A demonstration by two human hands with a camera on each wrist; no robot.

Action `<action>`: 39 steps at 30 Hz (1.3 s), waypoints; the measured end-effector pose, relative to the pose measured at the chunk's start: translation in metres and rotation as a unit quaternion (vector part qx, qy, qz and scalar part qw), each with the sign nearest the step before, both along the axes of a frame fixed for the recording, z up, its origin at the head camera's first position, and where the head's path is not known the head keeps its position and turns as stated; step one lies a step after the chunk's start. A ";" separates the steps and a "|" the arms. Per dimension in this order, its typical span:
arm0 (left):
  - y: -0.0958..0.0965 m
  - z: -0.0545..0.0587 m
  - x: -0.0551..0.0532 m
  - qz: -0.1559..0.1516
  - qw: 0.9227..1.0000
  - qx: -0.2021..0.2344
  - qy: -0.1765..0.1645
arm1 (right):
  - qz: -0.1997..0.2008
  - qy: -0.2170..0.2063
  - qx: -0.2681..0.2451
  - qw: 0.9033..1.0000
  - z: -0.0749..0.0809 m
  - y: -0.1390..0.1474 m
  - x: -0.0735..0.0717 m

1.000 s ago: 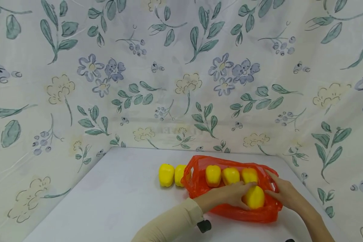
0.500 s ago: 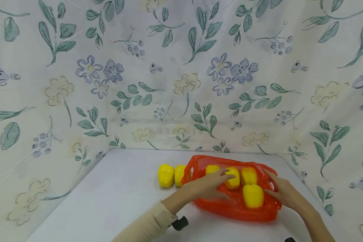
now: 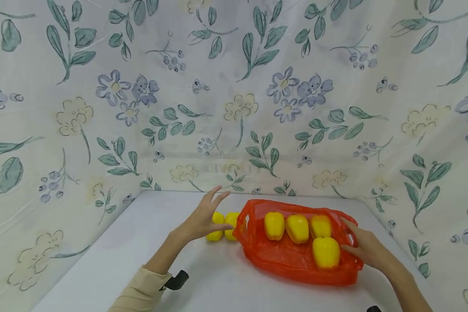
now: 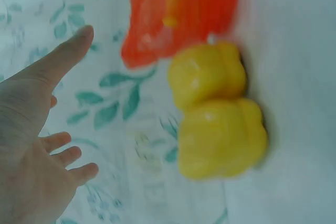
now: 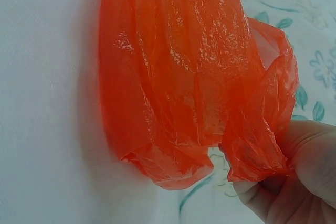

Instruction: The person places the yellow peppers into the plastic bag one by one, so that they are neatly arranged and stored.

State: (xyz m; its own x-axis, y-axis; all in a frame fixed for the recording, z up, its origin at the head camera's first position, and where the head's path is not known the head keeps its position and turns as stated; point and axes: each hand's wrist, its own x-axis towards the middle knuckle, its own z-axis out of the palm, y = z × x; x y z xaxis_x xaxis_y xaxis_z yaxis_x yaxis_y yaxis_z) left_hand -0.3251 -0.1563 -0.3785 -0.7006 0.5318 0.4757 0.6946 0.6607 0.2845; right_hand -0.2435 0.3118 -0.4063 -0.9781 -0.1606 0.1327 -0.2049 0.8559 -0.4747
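A red plastic bag (image 3: pixel 281 260) lies with its mouth spread, and several yellow bell peppers (image 3: pixel 326 253) sit inside it. My right hand (image 3: pixel 368 247) pinches the bag's right edge; in the right wrist view the thumb and fingers (image 5: pixel 310 156) grip its gathered plastic (image 5: pixel 257 156). Two more yellow bell peppers stand side by side left of the bag, a nearer-to-bag one (image 4: pixel 207 74) and an outer one (image 4: pixel 220 140). My left hand (image 3: pixel 200 219) is over them with fingers spread and nothing in it, partly covering the outer pepper (image 3: pixel 214 236) in the head view.
The bag and peppers rest on a white table (image 3: pixel 113 260). A floral curtain (image 3: pixel 234 130) rises behind the table and along both sides. A black wrist camera (image 3: pixel 176 280) is strapped at my left sleeve (image 3: pixel 140 288).
My left hand has left the pepper at the bag's front right and swung left, out of the bag, to the two outside peppers. My right hand has stayed at the bag's edge.
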 end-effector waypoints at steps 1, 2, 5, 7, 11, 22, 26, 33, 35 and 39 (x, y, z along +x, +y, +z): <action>-0.009 -0.002 -0.003 0.008 1.000 0.005 -0.008 | 0.000 -0.002 0.000 1.000 0.001 0.000 0.000; -0.016 -0.005 -0.005 0.015 1.000 0.011 -0.016 | -0.003 -0.005 -0.003 1.000 0.001 0.000 0.000; -0.034 -0.015 -0.013 0.033 0.999 0.018 -0.037 | -0.003 -0.011 -0.008 1.000 0.001 0.000 0.000; -0.041 -0.023 -0.017 0.046 0.997 0.017 -0.056 | -0.006 -0.014 -0.009 1.000 0.000 0.000 0.000; -0.048 -0.034 -0.025 0.067 0.993 0.011 -0.092 | -0.008 -0.015 -0.006 1.000 0.000 0.000 0.000; -0.055 -0.060 -0.057 0.044 0.973 0.028 -0.223 | -0.010 -0.013 -0.003 1.000 -0.002 0.002 -0.001; -0.054 -0.064 -0.059 0.012 0.967 0.037 -0.252 | -0.009 -0.015 -0.008 1.000 -0.004 0.001 -0.002; -0.054 -0.066 -0.053 -0.035 0.962 0.025 -0.270 | -0.011 -0.015 -0.002 1.000 -0.004 0.002 -0.002; -0.055 -0.066 -0.051 -0.047 0.962 0.026 -0.268 | -0.010 -0.013 -0.003 1.000 -0.004 0.002 -0.002; -0.055 -0.066 -0.050 -0.060 0.961 0.032 -0.269 | -0.008 -0.011 -0.004 1.000 -0.005 0.002 -0.002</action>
State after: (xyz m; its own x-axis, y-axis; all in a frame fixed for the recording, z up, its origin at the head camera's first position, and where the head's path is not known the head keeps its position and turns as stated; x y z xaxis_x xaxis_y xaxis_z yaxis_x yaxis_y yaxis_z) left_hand -0.3747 -0.2111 -0.4442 -0.7903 0.6050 0.0972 0.5058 0.5546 0.6607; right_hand -0.2453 0.3138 -0.4116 -0.9832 -0.1445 0.1117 -0.1809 0.8553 -0.4856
